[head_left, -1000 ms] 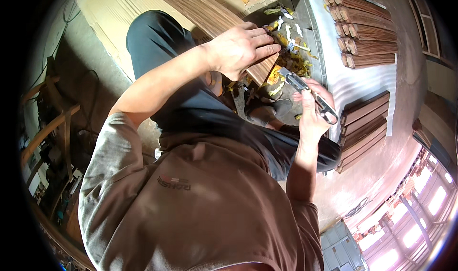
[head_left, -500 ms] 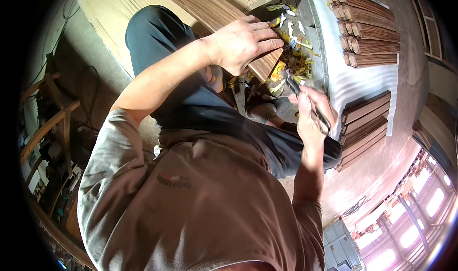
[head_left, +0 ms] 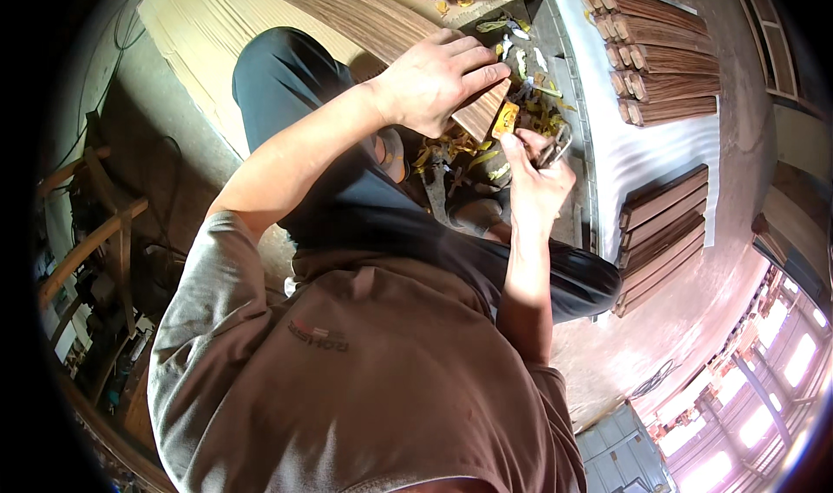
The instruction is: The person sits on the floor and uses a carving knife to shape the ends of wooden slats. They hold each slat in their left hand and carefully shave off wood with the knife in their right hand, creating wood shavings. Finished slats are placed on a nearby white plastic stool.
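Note:
A brown grained wooden board (head_left: 382, 20) slants from the upper left across my raised knee. My left hand (head_left: 434, 85) is closed over its near end, thumb below and fingers across the top. At that end, a small yellow piece with dark marks (head_left: 506, 120) meets my right fingertips. In my right hand (head_left: 540, 181) is a dark metal hand tool (head_left: 555, 148) with a looped handle, tilted up out of the fist. Its exact kind is unclear, as the fingers cover much of it.
Yellow and white scraps (head_left: 529, 59) litter the floor beyond the board. On the right, stacked wooden slats (head_left: 659, 55) and a second group of slats (head_left: 664, 241) lie on white sheeting (head_left: 607, 159). Flat cardboard (head_left: 195, 25) lies at the upper left.
My right hand has moved up and left to the board's end. The tool has swung from pointing at the board to sticking up and right. My left hand keeps its grip.

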Tool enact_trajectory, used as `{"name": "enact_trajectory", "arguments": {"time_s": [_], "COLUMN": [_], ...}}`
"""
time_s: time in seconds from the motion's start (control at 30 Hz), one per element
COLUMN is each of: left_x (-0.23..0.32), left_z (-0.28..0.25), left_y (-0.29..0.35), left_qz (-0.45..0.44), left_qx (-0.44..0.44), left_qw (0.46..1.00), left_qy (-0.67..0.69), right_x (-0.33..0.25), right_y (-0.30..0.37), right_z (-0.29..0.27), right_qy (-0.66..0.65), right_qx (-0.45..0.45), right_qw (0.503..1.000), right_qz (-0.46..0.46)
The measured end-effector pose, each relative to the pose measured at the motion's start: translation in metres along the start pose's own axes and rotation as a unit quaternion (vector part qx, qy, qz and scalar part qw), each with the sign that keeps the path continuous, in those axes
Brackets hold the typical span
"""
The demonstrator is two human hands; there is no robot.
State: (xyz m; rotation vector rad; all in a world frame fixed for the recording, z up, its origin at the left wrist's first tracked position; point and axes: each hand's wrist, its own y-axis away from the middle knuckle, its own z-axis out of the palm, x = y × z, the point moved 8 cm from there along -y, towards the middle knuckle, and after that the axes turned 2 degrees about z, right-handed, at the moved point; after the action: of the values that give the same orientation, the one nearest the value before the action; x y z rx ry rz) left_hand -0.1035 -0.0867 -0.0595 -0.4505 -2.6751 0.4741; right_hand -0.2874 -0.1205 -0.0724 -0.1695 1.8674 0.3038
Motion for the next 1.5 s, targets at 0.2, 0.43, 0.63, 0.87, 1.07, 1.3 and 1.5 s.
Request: {"name": "enact_trajectory", "arguments": {"time_s": [0.2,0.43,0.63,0.87,1.07,1.3,1.5], "left_x": [0.000,-0.001,-0.003,-0.001,0.000,0.001,0.003], "left_z": [0.005,0.002,-0.008,-0.020,-0.032,-0.029,-0.021], "left_y": [0.002,0.000,-0.004,0.003,0.007,0.013,0.016], "left_qz": [0.006,-0.001,-0.005,0.012,0.012,0.023,0.037], "left_qx": [0.000,-0.006,-0.012,-0.027,-0.031,-0.058,-0.058], "left_qw": [1.000,1.000,0.999,0.999,0.996,0.995,0.993], "left_qy": [0.013,0.025,0.036,0.043,0.085,0.080,0.092], "right_x": [0.000,-0.006,0.003,-0.078,-0.105,-0.101,-0.081], "right_y": [-0.003,-0.004,-0.021,-0.008,0.005,0.008,-0.008], "right_z": [0.010,0.010,-0.005,0.016,0.037,0.043,0.041], "right_qy": [-0.011,0.083,0.047,0.295,0.339,0.296,0.213], "right_qx": [-0.011,-0.022,-0.051,-0.216,-0.308,-0.347,-0.307], "right_qw": [1.000,0.989,0.997,0.808,0.682,0.659,0.789], "right_qz": [-0.005,-0.124,-0.040,-0.461,-0.569,-0.598,-0.488]}}
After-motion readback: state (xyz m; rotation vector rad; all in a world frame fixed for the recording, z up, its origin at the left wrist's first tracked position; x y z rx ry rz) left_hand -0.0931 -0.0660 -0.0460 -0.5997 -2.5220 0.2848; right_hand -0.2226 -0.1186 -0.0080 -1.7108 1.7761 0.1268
